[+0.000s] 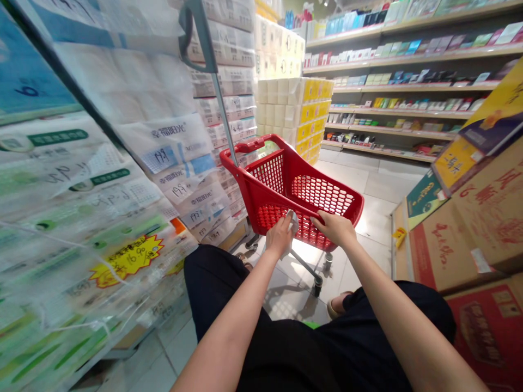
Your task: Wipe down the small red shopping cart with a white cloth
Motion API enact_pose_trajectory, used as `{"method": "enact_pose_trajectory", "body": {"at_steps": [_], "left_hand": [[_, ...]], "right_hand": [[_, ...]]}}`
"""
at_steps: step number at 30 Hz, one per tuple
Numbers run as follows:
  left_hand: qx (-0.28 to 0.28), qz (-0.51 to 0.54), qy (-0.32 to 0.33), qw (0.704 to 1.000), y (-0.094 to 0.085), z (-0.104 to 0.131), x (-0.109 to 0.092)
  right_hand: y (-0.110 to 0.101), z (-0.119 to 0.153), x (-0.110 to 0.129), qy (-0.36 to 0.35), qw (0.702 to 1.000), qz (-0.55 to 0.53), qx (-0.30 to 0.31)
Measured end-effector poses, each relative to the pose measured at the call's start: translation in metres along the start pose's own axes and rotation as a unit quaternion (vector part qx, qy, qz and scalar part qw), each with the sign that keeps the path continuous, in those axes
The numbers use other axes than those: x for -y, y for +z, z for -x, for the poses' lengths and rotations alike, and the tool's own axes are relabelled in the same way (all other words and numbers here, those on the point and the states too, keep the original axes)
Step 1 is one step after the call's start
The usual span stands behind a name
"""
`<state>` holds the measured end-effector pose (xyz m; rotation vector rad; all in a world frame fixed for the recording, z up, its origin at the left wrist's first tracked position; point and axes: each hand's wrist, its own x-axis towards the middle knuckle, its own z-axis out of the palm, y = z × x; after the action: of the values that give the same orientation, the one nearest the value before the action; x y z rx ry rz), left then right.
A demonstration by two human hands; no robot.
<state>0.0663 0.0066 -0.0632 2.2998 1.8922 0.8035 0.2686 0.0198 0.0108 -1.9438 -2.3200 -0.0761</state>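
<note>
A red plastic shopping cart (261,190) with perforated sides and a grey handle stands on the tiled floor in front of me. My left hand (280,235) holds a white cloth (294,222) against the near side of the cart, just below its rim. Part of the cloth is hidden behind the fingers. To the right, my right hand (335,226) has its fingers wrapped over the cart's near rim. No goods show inside the basket.
Tall stacks of wrapped tissue packs (183,185) rise close on the left. Cardboard boxes (441,239) are piled at the right. Yellow and white packs (292,109) and stocked shelves (408,111) stand behind the cart. My bent knees flank its near side.
</note>
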Motion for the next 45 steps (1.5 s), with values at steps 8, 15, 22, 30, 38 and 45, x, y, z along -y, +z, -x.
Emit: {"method": "enact_pose_trajectory", "body": {"at_steps": [8, 15, 22, 30, 38, 45], "left_hand": [[0.008, -0.029, -0.019, 0.999, -0.010, -0.011, -0.001], [0.009, 0.016, -0.002, 1.000, -0.003, 0.011, -0.005], [-0.040, 0.030, -0.028, 0.998, -0.002, 0.015, 0.002], [-0.037, 0.020, -0.016, 0.999, -0.006, -0.006, 0.014], [-0.028, -0.013, 0.026, 0.999, -0.001, 0.000, 0.014], [-0.034, 0.000, 0.043, 0.999, 0.000, -0.006, 0.019]], "right_hand": [[0.001, -0.001, -0.001, 0.007, 1.000, -0.004, 0.003], [0.001, 0.001, -0.001, 0.007, 1.000, -0.007, -0.002], [0.001, 0.000, -0.001, 0.009, 1.000, -0.005, 0.004], [0.004, -0.003, -0.004, 0.001, 1.000, -0.006, -0.008], [0.003, -0.002, -0.006, -0.004, 1.000, 0.002, -0.010], [0.002, 0.000, -0.006, -0.012, 1.000, 0.001, -0.019]]}}
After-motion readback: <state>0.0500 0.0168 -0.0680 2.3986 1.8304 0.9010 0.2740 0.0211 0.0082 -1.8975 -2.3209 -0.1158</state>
